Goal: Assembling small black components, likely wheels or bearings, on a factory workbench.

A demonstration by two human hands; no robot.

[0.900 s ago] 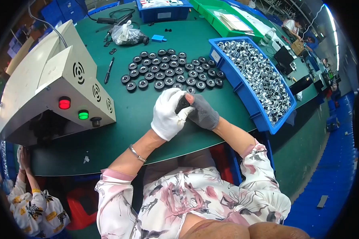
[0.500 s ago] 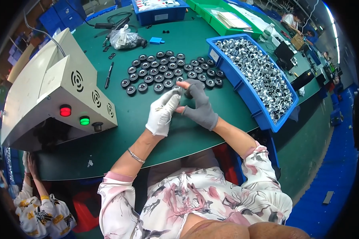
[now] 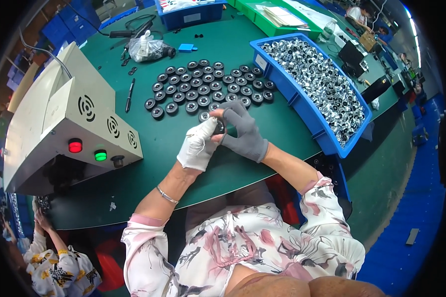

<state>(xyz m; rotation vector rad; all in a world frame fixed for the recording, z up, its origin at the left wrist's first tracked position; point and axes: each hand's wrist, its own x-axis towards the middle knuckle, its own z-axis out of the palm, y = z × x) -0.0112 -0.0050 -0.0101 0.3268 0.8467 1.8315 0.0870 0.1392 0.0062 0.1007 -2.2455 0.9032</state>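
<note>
My left hand [image 3: 197, 146], in a white glove, and my right hand [image 3: 245, 134], in a grey glove with bare fingertips, meet over the table. Between their fingertips is a small black wheel [image 3: 220, 127], turned partly on edge; the left fingers pinch its near side and the right thumb and forefinger close round the other. Just beyond the left fingertips another black wheel with a silver centre [image 3: 203, 116] lies on the green table [image 3: 168, 183]. Several similar wheels [image 3: 203, 90] lie flat in loose rows farther back, some partly hidden by the right hand.
At right stands a blue bin [image 3: 302, 106] full of shiny metal rings. A beige machine [image 3: 91, 106] with red and green lights fills the left. A pen [image 3: 130, 95], a bagged item [image 3: 148, 48] and a green tray [image 3: 282, 29] lie around. A co-worker's hand [image 3: 42, 218] is at lower left.
The view has shifted slightly. Both hands have come a little nearer to me, and the black wheel between them now shows more clearly. A wheel beyond the left fingertips has come into sight.
</note>
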